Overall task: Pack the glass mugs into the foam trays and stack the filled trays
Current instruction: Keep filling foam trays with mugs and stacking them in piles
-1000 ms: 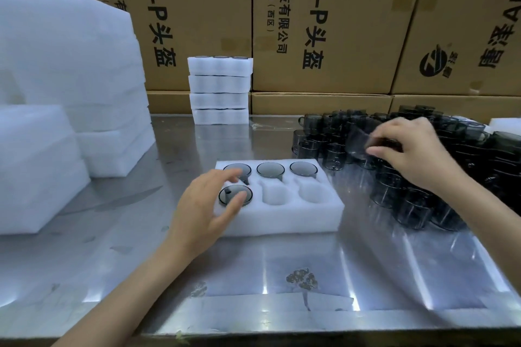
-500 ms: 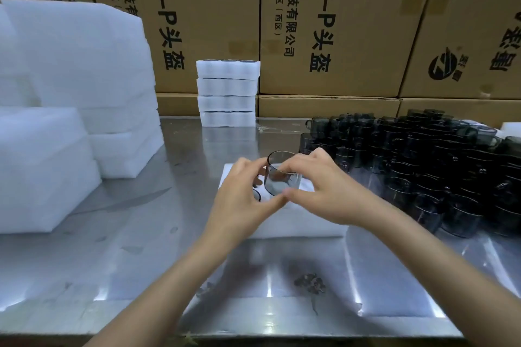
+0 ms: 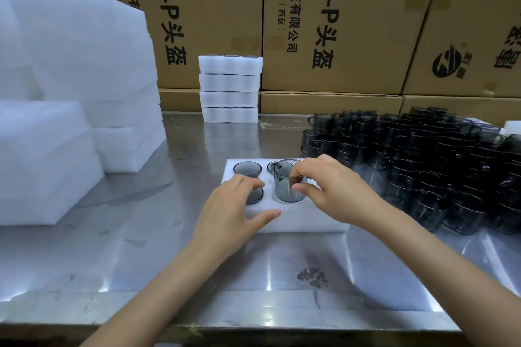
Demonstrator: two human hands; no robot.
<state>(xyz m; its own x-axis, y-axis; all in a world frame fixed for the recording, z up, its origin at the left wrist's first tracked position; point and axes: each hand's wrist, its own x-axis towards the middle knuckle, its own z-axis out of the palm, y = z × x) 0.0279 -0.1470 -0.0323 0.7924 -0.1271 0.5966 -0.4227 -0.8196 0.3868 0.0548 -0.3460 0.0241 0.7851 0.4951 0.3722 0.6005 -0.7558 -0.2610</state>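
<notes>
Right hand pinches smoky cylindrical glass mug | left hand, beside it, rests relaxed on white foam tray | cartons behind read "4.0-P"

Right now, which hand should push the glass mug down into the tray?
Right hand: its fingers already pinch the mug over the foam tray hole. Left hand only steadies the tray.

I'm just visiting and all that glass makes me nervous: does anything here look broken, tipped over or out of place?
Nothing stands out. The mug the right hand holds stands upright, partway into its slot in the foam tray. The left hand rests on the tray. The loose mugs stand upright, and the filled trays are stacked squarely.
</notes>
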